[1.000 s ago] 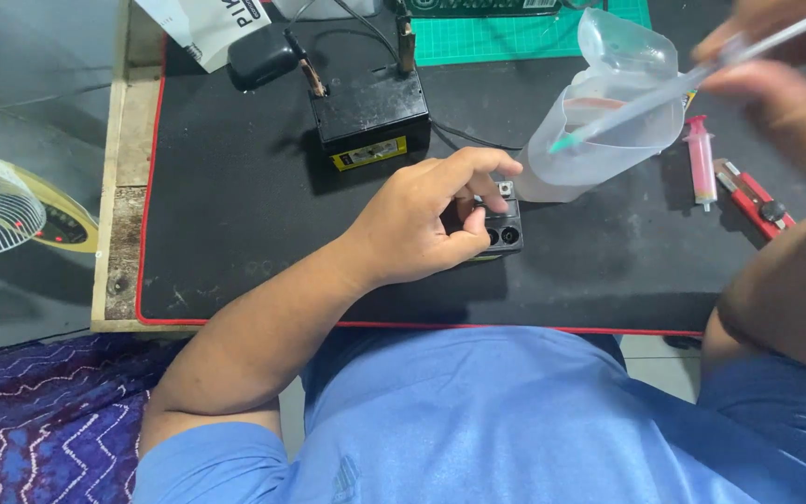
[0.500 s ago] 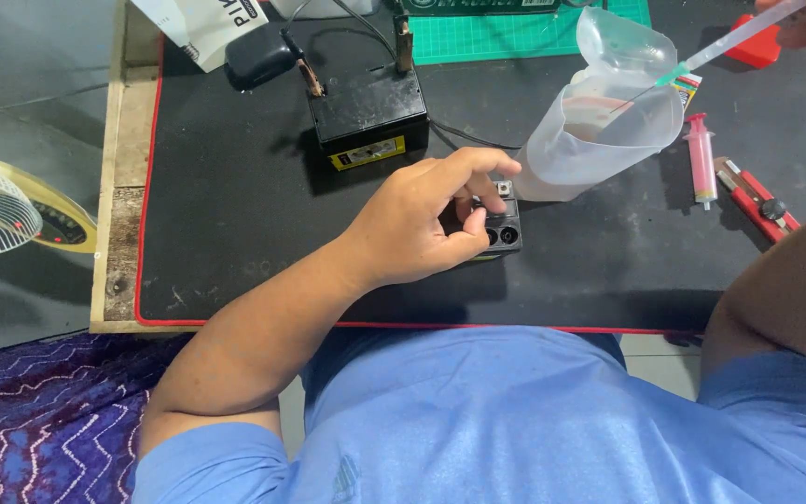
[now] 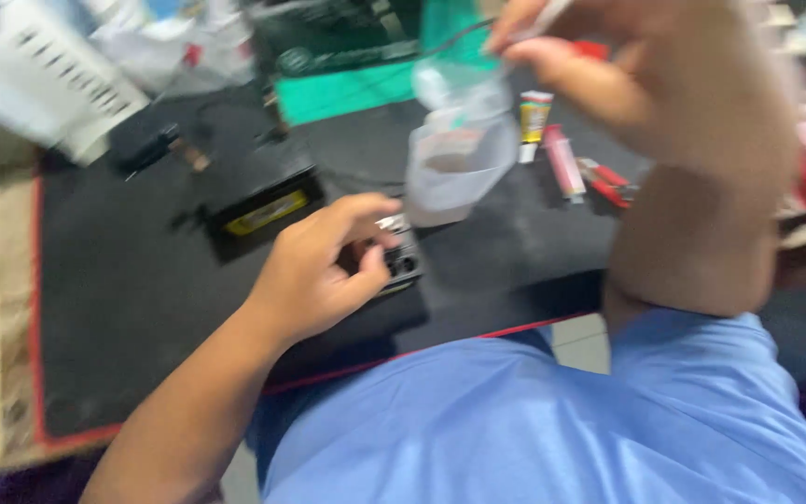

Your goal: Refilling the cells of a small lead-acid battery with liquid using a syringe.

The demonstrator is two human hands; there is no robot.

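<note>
Pinching a small dark part [image 3: 394,257] against the black mat [image 3: 123,280], the person's left hand [image 3: 314,271] has thumb and fingertips curled in around it, right near the mat's front edge and close to the blue shirt [image 3: 534,420]. The part looks like a little block with round sockets and a bit of bright metal on top. It's probably hard, light and easy to skid on the mat, so gripping it by the 2 side faces, the way the hand already does, seems the sensible hold. Anything finer about it is lost in the blur.

The right hand [image 3: 627,75] is up high and close to the camera, fingers closed on a thin pale stick-like tool [image 3: 548,14] at the top edge. Can't tell what the tool is, only its end shows.

Just below that hand sits a clear plastic cup [image 3: 459,154], tipped a bit. It looks soft-walled and would likely squash if grabbed hard. Something pale shows through the wall, but whether it's liquid, paste or just glare is anyone's guess.

Beside the cup lie a pink syringe [image 3: 563,163], a small tube [image 3: 534,117] and red-handled pliers [image 3: 608,182]. A black box with a yellow label [image 3: 263,210] sits left of the hand, wires running off its back.
</note>
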